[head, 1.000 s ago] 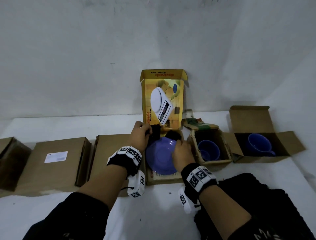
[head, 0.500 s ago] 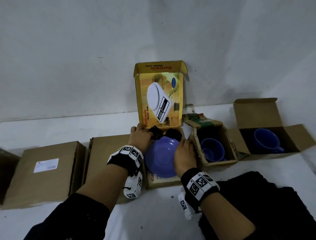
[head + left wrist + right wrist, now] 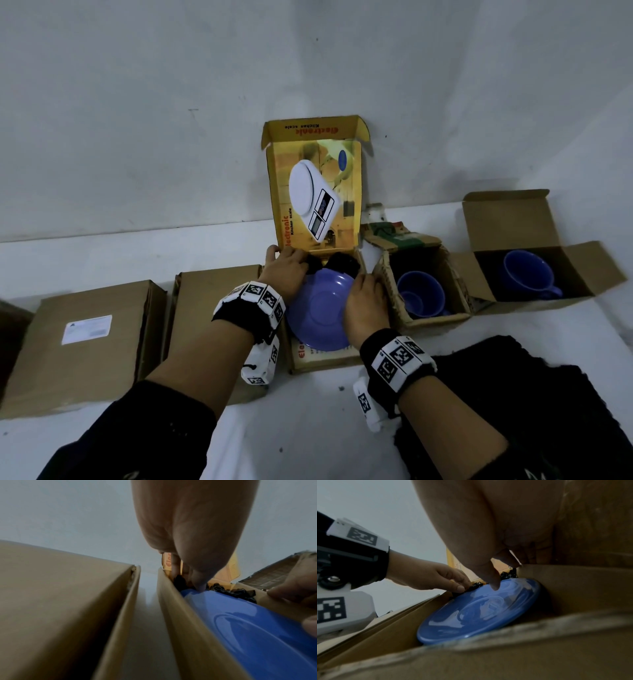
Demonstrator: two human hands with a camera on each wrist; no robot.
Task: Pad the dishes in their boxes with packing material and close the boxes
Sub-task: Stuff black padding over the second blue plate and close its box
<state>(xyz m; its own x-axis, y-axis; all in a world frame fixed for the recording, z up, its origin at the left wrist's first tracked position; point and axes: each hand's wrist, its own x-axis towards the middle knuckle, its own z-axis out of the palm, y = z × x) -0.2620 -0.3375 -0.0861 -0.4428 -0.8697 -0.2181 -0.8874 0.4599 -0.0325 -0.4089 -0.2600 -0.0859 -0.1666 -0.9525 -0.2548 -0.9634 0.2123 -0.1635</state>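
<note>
White tabletop (image 3: 191, 250) w/ boxes along wall. Blue plate (image 3: 322, 311) is sitting tilted in the open kitchen-scale box (image 3: 325, 359). Left hand (image 3: 284, 274) & right hand (image 3: 366, 308), fingers curled, are tucking black packing material (image 3: 342, 262) behind its far rim. Risk: pushing too hard could be tipping the plate out.

Left wrist: we note a black wristband (image 3: 247, 310) carrying white tiles printed with black square codes.
Left camera unit: a white block (image 3: 260, 364) under the wrist, also code-marked; a metal screw (image 3: 333, 578) shows in its black mount.
Right wrist: we record a matching black band (image 3: 397, 363) and white block (image 3: 368, 404).
Sleeves: dark, pushed up both forearms (image 3: 137, 431).
</note>
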